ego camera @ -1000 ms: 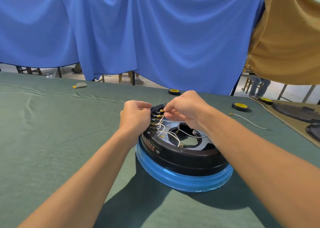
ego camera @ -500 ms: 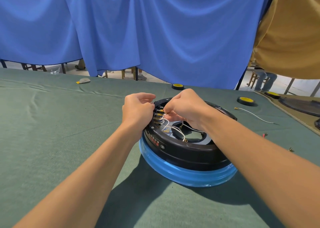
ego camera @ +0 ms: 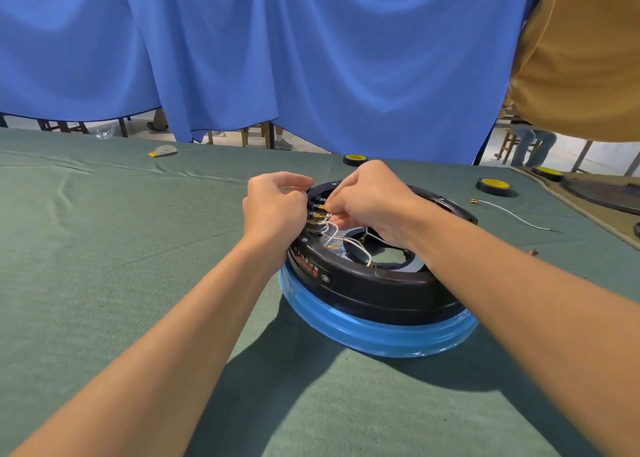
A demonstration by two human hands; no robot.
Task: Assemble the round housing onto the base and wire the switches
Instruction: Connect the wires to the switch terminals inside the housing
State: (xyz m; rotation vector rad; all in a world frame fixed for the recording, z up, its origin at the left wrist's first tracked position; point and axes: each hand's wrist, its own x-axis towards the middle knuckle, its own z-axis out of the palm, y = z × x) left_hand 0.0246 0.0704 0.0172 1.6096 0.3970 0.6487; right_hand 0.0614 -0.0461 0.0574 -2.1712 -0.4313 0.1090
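A black round housing [ego camera: 374, 285] sits on a blue round base [ego camera: 374, 335] on the green table cloth. Several white wires [ego camera: 341, 236] with brass terminals run inside the housing toward the switches [ego camera: 317, 210] at its far left rim. My left hand [ego camera: 273, 207] grips the housing rim by the switches, fingers curled. My right hand [ego camera: 370, 200] pinches a white wire's brass terminal at the switch contacts. The fingertips of both hands hide part of the switches.
A loose white wire [ego camera: 512, 214] lies on the cloth to the right. Black-and-yellow tape rolls [ego camera: 495, 186] stand behind and to the right. Dark round parts [ego camera: 602, 189] lie at the far right. A blue curtain hangs behind the table.
The view has shifted slightly, so the housing sits a bit farther right. Both hands stay at the switches, and the right hand's fingers have worked the terminal a little.
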